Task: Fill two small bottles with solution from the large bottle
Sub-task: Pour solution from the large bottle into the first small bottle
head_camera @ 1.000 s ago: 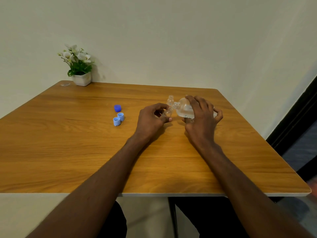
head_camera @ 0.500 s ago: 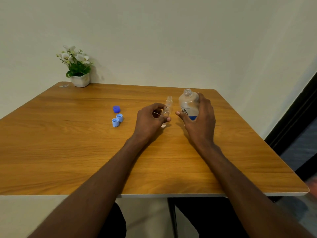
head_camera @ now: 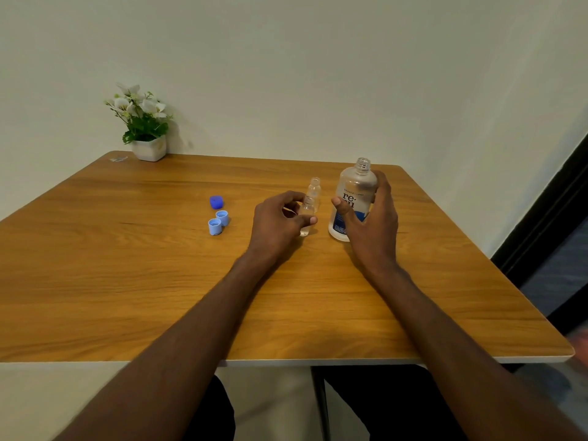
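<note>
Both my forearms reach forward across the wooden table (head_camera: 127, 281). My left hand (head_camera: 276, 222) curls, thumb and fingertips pinching the near small clear plastic bottle (head_camera: 306, 214) standing uncapped. My right hand (head_camera: 370, 224) wraps its fingers round the large clear blue-labelled bottle (head_camera: 353, 198), upright, open-necked, just beside it.

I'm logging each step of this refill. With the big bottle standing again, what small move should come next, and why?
Probably the left hand lets go of the near small bottle and takes the far small bottle. The right hand holds the large bottle upright and uncapped, ready for another pour.
</note>
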A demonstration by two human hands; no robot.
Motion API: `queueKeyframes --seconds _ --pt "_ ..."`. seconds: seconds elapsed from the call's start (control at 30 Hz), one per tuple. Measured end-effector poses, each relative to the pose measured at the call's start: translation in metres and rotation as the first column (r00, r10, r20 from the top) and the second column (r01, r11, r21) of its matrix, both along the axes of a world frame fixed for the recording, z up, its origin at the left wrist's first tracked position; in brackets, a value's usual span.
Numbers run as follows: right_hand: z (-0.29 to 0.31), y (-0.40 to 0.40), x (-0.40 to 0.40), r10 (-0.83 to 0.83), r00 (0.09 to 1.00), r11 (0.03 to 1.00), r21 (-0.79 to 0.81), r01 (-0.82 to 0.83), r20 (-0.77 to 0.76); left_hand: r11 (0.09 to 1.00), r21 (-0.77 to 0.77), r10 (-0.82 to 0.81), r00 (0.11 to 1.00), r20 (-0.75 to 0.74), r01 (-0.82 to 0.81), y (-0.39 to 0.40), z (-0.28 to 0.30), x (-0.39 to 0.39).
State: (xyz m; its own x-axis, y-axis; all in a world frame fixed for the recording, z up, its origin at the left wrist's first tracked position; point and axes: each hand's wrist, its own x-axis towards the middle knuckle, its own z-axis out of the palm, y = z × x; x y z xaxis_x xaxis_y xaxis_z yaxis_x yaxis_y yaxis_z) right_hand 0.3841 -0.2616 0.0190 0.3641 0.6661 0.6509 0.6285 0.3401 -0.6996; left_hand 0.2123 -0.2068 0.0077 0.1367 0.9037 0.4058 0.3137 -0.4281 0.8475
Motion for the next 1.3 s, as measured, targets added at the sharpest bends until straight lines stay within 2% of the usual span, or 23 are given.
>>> queueKeyframes --seconds 0.5,0.87,1.07,1.17,1.3 --pt "-0.0038 0.0026 0.0011 -0.010 1.000 0.994 -0.108 0.013 0.026 0.999 0.015 0.034 0.999 -0.011 -0.034 -0.0026 0.0013 -0.0007" --pt "-0.0035 0.0029 0.0017 0.008 1.000 0.989 -0.149 -0.012 -0.026 0.998 0.005 0.056 0.998 0.006 -0.056 -0.0047 0.0049 -0.0023" --pt "-0.0043 0.0020 0.0035 -0.072 0.985 0.995 -0.060 0.082 0.155 0.995 0.087 0.050 0.998 0.048 -0.054 -0.0082 0.0063 -0.0013" --pt "-0.0062 0.0023 0.0048 -0.143 0.947 0.984 -0.065 0.169 0.288 0.994 0.099 0.039 0.998 0.044 -0.043 -0.0080 0.0062 -0.0015" --pt "-0.0083 0.0041 0.0063 -0.213 0.895 0.965 -0.059 0.256 0.391 0.992 0.123 0.026 0.999 0.029 -0.030 -0.0070 0.0050 -0.0014"
